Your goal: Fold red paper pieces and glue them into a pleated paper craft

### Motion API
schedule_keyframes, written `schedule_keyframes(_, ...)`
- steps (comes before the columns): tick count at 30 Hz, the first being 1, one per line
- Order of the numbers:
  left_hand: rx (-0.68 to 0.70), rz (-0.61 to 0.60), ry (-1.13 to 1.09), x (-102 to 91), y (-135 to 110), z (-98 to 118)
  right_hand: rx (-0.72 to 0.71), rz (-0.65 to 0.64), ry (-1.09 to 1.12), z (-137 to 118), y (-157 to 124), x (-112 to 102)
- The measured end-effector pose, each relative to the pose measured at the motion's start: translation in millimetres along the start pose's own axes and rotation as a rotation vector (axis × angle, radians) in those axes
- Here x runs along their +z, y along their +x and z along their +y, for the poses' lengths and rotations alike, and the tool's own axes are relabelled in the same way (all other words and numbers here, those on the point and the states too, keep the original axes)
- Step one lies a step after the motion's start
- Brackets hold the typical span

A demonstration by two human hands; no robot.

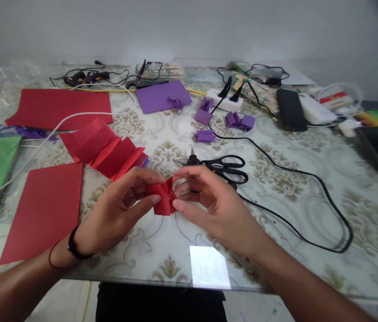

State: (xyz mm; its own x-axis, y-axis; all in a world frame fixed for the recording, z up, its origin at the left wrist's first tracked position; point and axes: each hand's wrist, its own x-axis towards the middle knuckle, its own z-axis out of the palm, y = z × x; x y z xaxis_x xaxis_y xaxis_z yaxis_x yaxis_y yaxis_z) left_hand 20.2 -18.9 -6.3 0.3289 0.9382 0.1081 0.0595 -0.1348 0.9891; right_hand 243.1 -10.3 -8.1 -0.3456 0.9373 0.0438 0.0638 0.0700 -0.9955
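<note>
Left hand [111, 210] and right hand [220, 208]: fingers [145, 205] of both pinch small folded red paper [162, 203], near-left of black scissors [218, 164]. Creased red sheets [108, 152] farther left of scissors; folded purple piece [205, 136] beyond scissors.

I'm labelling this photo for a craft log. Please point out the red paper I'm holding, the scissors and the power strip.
Folded red paper [164, 206]: head view, lower front panel.
Scissors [214, 164]: head view, black handle near the loops.
Power strip [224, 103]: head view, white casing.
</note>
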Motion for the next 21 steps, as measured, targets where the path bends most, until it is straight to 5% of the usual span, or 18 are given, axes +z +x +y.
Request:
schedule_keyframes(4, 0.045, -0.026, 0.085, 2.0, -0.1, -1.8, 0.138, -0.073, 0.111, 1.4, 3.1, -2.5)
schedule_keyframes(11, 0.241, 0.126, 0.520, 3.4, 1.2, -1.5, 0.174, -0.005, 0.031, -0.2, 0.4, 0.9)
schedule_keyframes(21, 0.049, 0.010, 0.318, 2.2, 0.6, 2.3, 0.174, -0.096, 0.086, 0.2, -0.6, 1.2)
